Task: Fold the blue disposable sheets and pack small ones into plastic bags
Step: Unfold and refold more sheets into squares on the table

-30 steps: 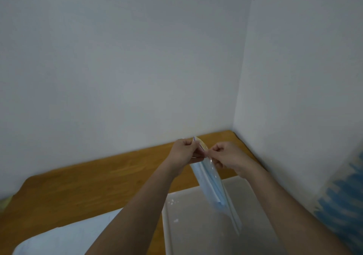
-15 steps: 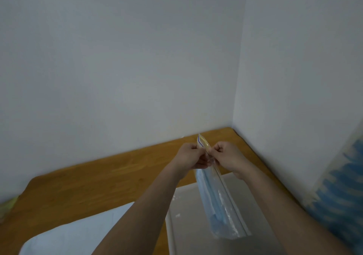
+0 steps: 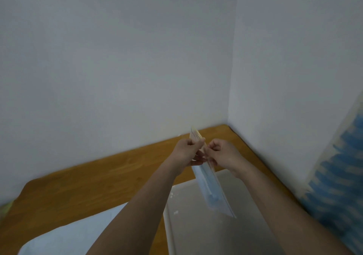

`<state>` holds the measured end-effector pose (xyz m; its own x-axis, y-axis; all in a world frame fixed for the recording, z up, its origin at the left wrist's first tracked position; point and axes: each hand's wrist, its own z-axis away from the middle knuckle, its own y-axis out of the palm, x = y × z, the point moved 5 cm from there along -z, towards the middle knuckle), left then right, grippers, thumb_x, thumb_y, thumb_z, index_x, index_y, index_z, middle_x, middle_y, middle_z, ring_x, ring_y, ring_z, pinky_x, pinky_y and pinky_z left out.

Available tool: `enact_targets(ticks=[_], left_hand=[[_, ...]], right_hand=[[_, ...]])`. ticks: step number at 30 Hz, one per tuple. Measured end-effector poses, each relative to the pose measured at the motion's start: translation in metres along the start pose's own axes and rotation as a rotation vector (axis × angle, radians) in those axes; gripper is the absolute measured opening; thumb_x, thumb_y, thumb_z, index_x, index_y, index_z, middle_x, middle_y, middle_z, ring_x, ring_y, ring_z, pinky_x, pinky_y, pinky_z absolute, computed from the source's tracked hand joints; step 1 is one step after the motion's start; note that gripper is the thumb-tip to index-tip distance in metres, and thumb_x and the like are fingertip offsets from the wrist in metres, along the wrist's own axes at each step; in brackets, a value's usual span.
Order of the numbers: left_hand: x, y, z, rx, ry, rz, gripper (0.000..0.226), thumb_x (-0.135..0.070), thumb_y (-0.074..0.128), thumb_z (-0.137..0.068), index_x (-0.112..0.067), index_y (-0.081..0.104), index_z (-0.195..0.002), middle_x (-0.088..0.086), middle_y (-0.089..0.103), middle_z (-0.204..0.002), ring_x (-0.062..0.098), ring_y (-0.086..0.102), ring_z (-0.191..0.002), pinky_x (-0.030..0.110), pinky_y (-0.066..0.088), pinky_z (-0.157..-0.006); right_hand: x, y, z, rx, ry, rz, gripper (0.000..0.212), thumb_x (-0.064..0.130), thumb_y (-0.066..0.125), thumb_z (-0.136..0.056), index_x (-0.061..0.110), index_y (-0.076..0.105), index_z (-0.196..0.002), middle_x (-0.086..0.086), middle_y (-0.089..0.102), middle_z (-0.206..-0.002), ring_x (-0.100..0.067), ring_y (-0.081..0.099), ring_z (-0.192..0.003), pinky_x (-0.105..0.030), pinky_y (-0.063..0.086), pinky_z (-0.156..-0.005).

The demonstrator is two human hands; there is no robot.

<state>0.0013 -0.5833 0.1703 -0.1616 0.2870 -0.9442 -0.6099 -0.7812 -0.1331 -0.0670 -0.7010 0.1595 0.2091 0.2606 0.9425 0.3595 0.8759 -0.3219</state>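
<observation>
A clear plastic bag (image 3: 211, 188) with a folded blue sheet inside hangs edge-on in the air above the table. My left hand (image 3: 185, 152) and my right hand (image 3: 222, 152) both pinch the bag's top strip, close together, fingers curled. The bag's upper corner (image 3: 194, 133) sticks up above my hands. A pale blue sheet (image 3: 74, 233) lies flat at the bottom left, partly hidden by my left forearm.
A translucent white plastic bin (image 3: 196, 225) sits on the wooden table (image 3: 88, 178) below the bag. White walls meet in a corner behind. A blue-and-white patterned cloth (image 3: 341, 176) hangs at the right edge.
The hanging bag swung from facing broadside to nearly edge-on. Both hands kept their pinch on the top strip and shifted slightly along it.
</observation>
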Motion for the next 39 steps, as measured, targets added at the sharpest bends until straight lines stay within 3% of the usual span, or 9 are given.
enact_targets(ticks=[8,12,15,18,20,26,31,35,39], left_hand=[[0.006,0.010,0.003,0.042,-0.014,-0.020,0.027,-0.020,0.045,-0.102,-0.001,0.060,-0.091,0.010,0.063,-0.078,0.018,0.067,-0.063,0.032,0.057,-0.072],[0.004,0.005,0.003,0.022,-0.018,0.015,0.025,-0.011,0.043,-0.100,0.006,0.061,-0.098,0.016,0.068,-0.083,0.019,0.069,-0.063,0.026,0.056,-0.061],[0.004,-0.001,0.000,-0.039,-0.014,0.045,0.024,-0.009,0.044,-0.099,0.009,0.059,-0.103,0.017,0.067,-0.082,0.019,0.068,-0.058,0.030,0.059,-0.063],[0.003,-0.005,-0.004,-0.083,0.002,0.040,0.023,-0.009,0.045,-0.099,0.010,0.059,-0.101,0.018,0.066,-0.084,0.023,0.068,-0.063,0.032,0.060,-0.066],[0.004,-0.006,-0.005,-0.075,0.014,0.039,0.020,-0.008,0.047,-0.097,0.006,0.060,-0.094,0.017,0.065,-0.084,0.024,0.068,-0.066,0.031,0.059,-0.065],[0.012,0.004,-0.003,0.064,-0.051,-0.056,0.032,-0.025,0.056,-0.097,0.005,0.063,-0.102,0.010,0.064,-0.081,0.020,0.066,-0.067,0.026,0.057,-0.064],[0.012,0.005,-0.003,0.081,-0.035,-0.025,0.030,-0.017,0.049,-0.100,0.010,0.062,-0.104,0.013,0.066,-0.083,0.021,0.066,-0.070,0.025,0.058,-0.064],[0.011,0.003,-0.003,0.048,-0.034,0.021,0.021,-0.011,0.050,-0.099,0.005,0.062,-0.094,0.015,0.067,-0.081,0.020,0.070,-0.066,0.025,0.057,-0.062],[0.009,0.001,-0.005,0.000,-0.019,0.078,0.022,-0.009,0.050,-0.098,0.003,0.060,-0.084,0.015,0.067,-0.076,0.020,0.070,-0.063,0.027,0.058,-0.061]], right_hand=[[-0.005,0.000,0.001,-0.065,0.023,-0.063,0.018,0.015,0.060,-0.094,0.014,0.057,-0.076,-0.002,0.071,-0.073,-0.004,0.062,-0.049,-0.016,0.046,-0.048],[-0.008,-0.003,0.000,-0.127,0.082,-0.009,0.004,0.005,0.055,-0.088,0.006,0.057,-0.085,-0.007,0.067,-0.072,-0.007,0.060,-0.049,-0.015,0.044,-0.044],[-0.012,0.001,0.000,-0.052,0.151,-0.101,0.008,0.012,0.053,-0.094,0.005,0.054,-0.096,-0.013,0.068,-0.083,-0.012,0.063,-0.050,-0.023,0.051,-0.051],[-0.013,0.007,0.004,0.085,0.181,-0.053,0.015,0.029,0.064,-0.091,0.014,0.059,-0.088,-0.005,0.068,-0.084,-0.014,0.066,-0.061,-0.028,0.057,-0.062],[-0.010,0.007,0.004,0.103,0.132,-0.033,0.018,0.029,0.062,-0.093,0.015,0.058,-0.081,-0.004,0.066,-0.079,-0.013,0.064,-0.060,-0.030,0.059,-0.065],[-0.006,0.005,0.003,0.008,0.017,-0.014,0.019,0.017,0.055,-0.097,0.013,0.055,-0.079,-0.006,0.065,-0.072,-0.005,0.060,-0.047,-0.019,0.047,-0.047],[-0.010,0.003,-0.001,-0.042,0.029,0.046,0.017,0.019,0.057,-0.096,0.011,0.057,-0.082,-0.004,0.068,-0.072,-0.004,0.060,-0.047,-0.015,0.044,-0.045],[-0.017,-0.002,-0.005,-0.118,0.070,0.072,0.015,0.014,0.053,-0.096,0.009,0.056,-0.082,-0.002,0.066,-0.072,-0.001,0.062,-0.046,-0.013,0.043,-0.043],[-0.022,-0.002,-0.007,-0.084,0.140,-0.044,0.018,0.022,0.052,-0.099,0.007,0.058,-0.091,-0.008,0.070,-0.080,-0.011,0.068,-0.056,-0.026,0.058,-0.058]])
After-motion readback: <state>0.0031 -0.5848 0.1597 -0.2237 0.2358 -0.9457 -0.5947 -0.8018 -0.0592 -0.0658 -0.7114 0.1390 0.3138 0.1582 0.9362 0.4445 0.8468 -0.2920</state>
